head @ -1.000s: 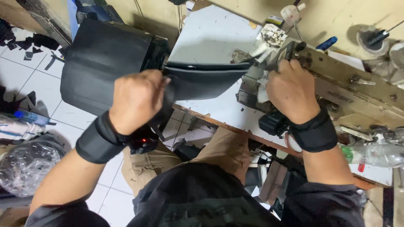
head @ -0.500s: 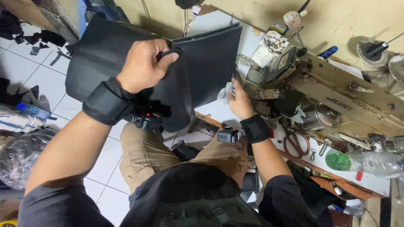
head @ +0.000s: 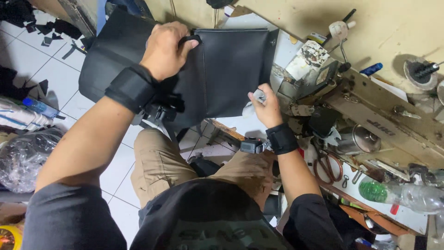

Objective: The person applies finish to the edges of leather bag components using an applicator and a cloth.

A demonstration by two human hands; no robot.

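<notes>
My left hand [head: 166, 48] grips the top edge of a large black leather panel [head: 231, 69] and holds it up, spread out, in front of the sewing machine [head: 351, 106]. A stitched seam runs down the panel's middle. My right hand [head: 264, 105] is near the machine's needle end, below the panel's right corner, pinching a small pale scrap between its fingers. Both wrists wear black bands. My knees in tan trousers show below.
Scissors [head: 326, 167] and a metal cup [head: 363, 139] lie on the white table by the machine. A green-capped plastic bottle [head: 407, 196] lies at the right. Black scraps [head: 55, 30] litter the tiled floor, and a clear plastic bag [head: 23, 157] sits at the left.
My left hand lifted the black panel and unfolded it flat. My right hand left the panel, dropped toward the machine's needle end and took hold of a small pale scrap.
</notes>
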